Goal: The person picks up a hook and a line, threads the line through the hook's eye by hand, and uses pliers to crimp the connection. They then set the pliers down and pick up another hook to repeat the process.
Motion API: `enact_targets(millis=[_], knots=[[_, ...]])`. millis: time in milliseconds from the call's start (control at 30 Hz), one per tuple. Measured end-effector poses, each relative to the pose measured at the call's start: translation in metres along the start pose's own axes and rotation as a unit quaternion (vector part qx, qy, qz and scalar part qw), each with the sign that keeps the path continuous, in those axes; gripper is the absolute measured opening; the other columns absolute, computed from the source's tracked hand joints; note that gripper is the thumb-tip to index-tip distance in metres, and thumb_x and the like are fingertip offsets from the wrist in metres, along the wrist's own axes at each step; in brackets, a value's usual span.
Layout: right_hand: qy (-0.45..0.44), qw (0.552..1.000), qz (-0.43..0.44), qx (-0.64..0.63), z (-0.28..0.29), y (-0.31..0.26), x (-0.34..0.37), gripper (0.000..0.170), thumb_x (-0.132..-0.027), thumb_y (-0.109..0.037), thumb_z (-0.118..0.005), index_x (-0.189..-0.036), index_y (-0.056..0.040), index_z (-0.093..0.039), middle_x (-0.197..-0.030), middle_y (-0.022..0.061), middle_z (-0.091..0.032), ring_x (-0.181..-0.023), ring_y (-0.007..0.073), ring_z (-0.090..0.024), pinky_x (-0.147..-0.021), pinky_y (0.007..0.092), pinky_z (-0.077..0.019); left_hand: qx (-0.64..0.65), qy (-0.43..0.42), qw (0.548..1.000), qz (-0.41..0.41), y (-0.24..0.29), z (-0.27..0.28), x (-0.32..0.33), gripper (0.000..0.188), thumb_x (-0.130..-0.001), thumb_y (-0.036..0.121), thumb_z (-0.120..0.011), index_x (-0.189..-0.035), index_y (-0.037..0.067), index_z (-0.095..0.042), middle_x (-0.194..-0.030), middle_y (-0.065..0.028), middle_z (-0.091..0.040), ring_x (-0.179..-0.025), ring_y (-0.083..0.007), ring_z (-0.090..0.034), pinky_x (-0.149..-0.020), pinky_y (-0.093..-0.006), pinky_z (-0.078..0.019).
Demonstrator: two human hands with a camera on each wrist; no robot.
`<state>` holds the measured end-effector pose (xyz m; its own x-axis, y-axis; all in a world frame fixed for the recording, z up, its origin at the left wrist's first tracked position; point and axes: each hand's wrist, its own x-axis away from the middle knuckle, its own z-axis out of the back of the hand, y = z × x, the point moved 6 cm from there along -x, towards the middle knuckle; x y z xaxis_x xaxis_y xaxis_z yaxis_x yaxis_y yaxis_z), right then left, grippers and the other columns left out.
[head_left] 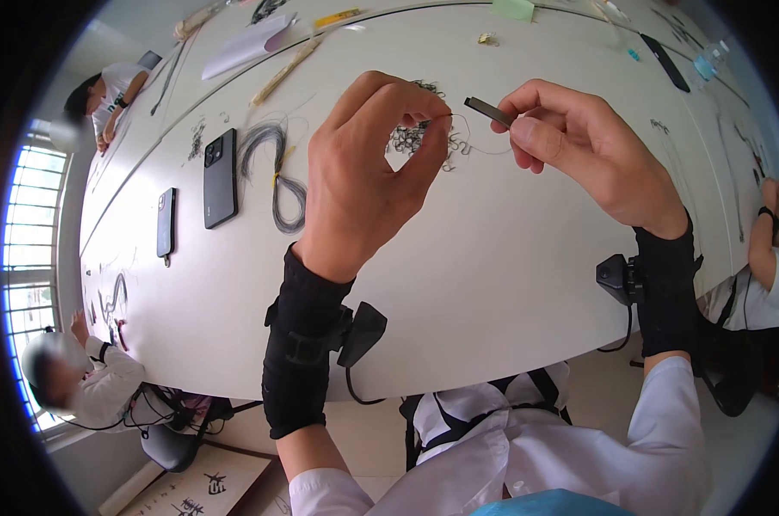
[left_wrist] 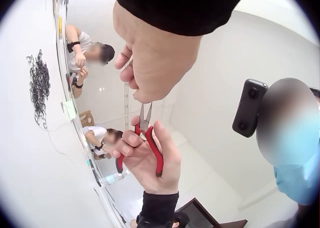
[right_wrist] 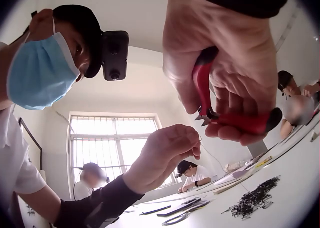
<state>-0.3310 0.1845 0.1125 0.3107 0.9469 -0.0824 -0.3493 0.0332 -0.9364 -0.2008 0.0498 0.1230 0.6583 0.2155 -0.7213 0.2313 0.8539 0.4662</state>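
Note:
My left hand (head_left: 363, 163) pinches a thin dark wire (head_left: 468, 129) between thumb and forefinger. From the fingertips the wire curves in a loose loop towards the other hand. My right hand (head_left: 578, 142) grips pliers (right_wrist: 202, 83) with red, black-tipped handles; in the head view only their grey metal nose (head_left: 486, 110) shows, pointing at the left fingertips. In the left wrist view the slim tips of the pliers stand slightly apart, close to the left hand. A pile of small dark curled pieces (head_left: 411, 139) lies on the table (head_left: 492, 258) beyond the hands, partly covered by the left one.
Left of my left hand lie a bundle of grey wire (head_left: 288, 202), a large black phone (head_left: 221, 179) and a smaller phone (head_left: 166, 222). Farther back are a wooden stick (head_left: 286, 73) and white paper (head_left: 247, 47). A water bottle (head_left: 710, 60) stands back right. Other people sit around the table.

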Motion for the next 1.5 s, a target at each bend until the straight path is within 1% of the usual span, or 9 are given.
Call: enact_targets(millis=[100, 267, 367, 467, 600, 767, 1267, 1367, 1500], knots=[[-0.009, 1.000, -0.017, 0.013, -0.005, 0.002, 0.000, 0.027, -0.102, -0.025, -0.061, -0.110, 0.0006, -0.063, -0.081, -0.0003, -0.059, -0.077, 0.0076, -0.054, -0.070, 0.0230, -0.0438, 0.014, 0.001, 1.000, -0.012, -0.001, 0.000, 0.000, 0.017, -0.079, -0.005, -0.074, -0.092, 0.003, -0.067, -0.089, -0.0071, -0.066, -0.079, -0.0215, -0.068, -0.072, -0.0306, -0.0564], [-0.018, 0.995, -0.083, 0.050, -0.005, 0.002, 0.000, 0.028, -0.102, -0.025, -0.061, -0.112, 0.0015, -0.062, -0.083, -0.0017, -0.056, -0.075, 0.0060, -0.050, -0.069, 0.0226, -0.0425, 0.008, 0.001, 1.000, 0.003, -0.001, 0.001, 0.000, 0.017, -0.078, -0.005, -0.074, -0.091, 0.003, -0.066, -0.088, -0.0073, -0.065, -0.078, -0.0217, -0.068, -0.071, -0.0308, -0.0563], [0.007, 0.996, -0.058, 0.063, -0.003, 0.005, 0.000, 0.026, -0.101, -0.026, -0.065, -0.106, -0.0002, -0.064, -0.068, -0.0022, -0.055, -0.062, 0.0046, -0.045, -0.056, 0.0247, -0.0328, 0.011, 0.000, 1.000, 0.002, -0.001, 0.001, 0.000, 0.017, -0.078, -0.004, -0.075, -0.090, 0.003, -0.066, -0.088, -0.0073, -0.065, -0.078, -0.0217, -0.068, -0.071, -0.0307, -0.0562], [0.003, 0.996, -0.071, 0.048, -0.004, 0.005, 0.000, 0.026, -0.101, -0.026, -0.066, -0.105, -0.0007, -0.065, -0.068, -0.0017, -0.056, -0.062, 0.0051, -0.045, -0.056, 0.0248, -0.0333, 0.012, -0.002, 1.000, 0.003, -0.002, 0.000, 0.000, 0.017, -0.078, -0.004, -0.075, -0.090, 0.003, -0.066, -0.088, -0.0073, -0.065, -0.078, -0.0217, -0.068, -0.071, -0.0307, -0.0562], [0.036, 0.999, 0.026, 0.013, -0.006, 0.010, -0.002, 0.026, -0.100, -0.027, -0.066, -0.104, -0.0012, -0.066, -0.066, -0.0013, -0.056, -0.060, 0.0057, -0.045, -0.055, 0.0252, -0.0335, 0.007, -0.005, 1.000, 0.010, -0.002, 0.001, 0.000, 0.017, -0.078, -0.005, -0.075, -0.090, 0.003, -0.066, -0.088, -0.0074, -0.065, -0.077, -0.0217, -0.068, -0.071, -0.0306, -0.0560], [0.016, 0.998, -0.036, 0.053, -0.005, 0.007, -0.001, 0.026, -0.100, -0.027, -0.067, -0.103, -0.0013, -0.066, -0.066, -0.0008, -0.057, -0.059, 0.0062, -0.044, -0.055, 0.0255, -0.0329, 0.011, -0.005, 1.000, 0.007, -0.002, 0.000, 0.000, 0.017, -0.077, -0.005, -0.075, -0.089, 0.003, -0.065, -0.086, -0.0075, -0.065, -0.076, -0.0221, -0.066, -0.070, -0.0307, -0.0552], [0.011, 0.996, -0.036, 0.083, -0.003, 0.002, 0.002, 0.025, -0.098, -0.026, -0.067, -0.102, -0.0007, -0.066, -0.057, -0.0030, -0.048, -0.053, 0.0061, -0.034, -0.051, 0.0277, -0.0236, 0.005, -0.017, 1.000, 0.021, -0.005, -0.001, 0.001, 0.018, -0.075, -0.003, -0.074, -0.088, 0.003, -0.065, -0.083, -0.0077, -0.063, -0.073, -0.0220, -0.063, -0.066, -0.0319, -0.0520], [-0.010, 0.991, -0.079, 0.103, -0.001, 0.001, 0.003, 0.026, -0.099, -0.027, -0.068, -0.103, -0.0009, -0.066, -0.063, -0.0029, -0.052, -0.057, 0.0056, -0.041, -0.053, 0.0253, -0.0309, 0.015, -0.022, 0.999, 0.025, -0.007, -0.002, 0.002, 0.017, -0.077, -0.003, -0.074, -0.090, 0.003, -0.066, -0.085, -0.0082, -0.064, -0.074, -0.0226, -0.063, -0.067, -0.0319, -0.0522], [0.072, 0.997, -0.016, -0.029, 0.006, -0.002, -0.002, 0.031, -0.097, -0.027, -0.070, -0.111, -0.0003, -0.064, -0.080, 0.0006, -0.062, -0.074, 0.0068, -0.056, -0.070, 0.0217, -0.0445, 0.024, -0.043, 0.999, 0.014, -0.001, -0.007, 0.001, 0.016, -0.082, -0.004, -0.074, -0.094, 0.004, -0.067, -0.090, -0.0079, -0.064, -0.079, -0.0249, -0.064, -0.070, -0.0336, -0.0520]])
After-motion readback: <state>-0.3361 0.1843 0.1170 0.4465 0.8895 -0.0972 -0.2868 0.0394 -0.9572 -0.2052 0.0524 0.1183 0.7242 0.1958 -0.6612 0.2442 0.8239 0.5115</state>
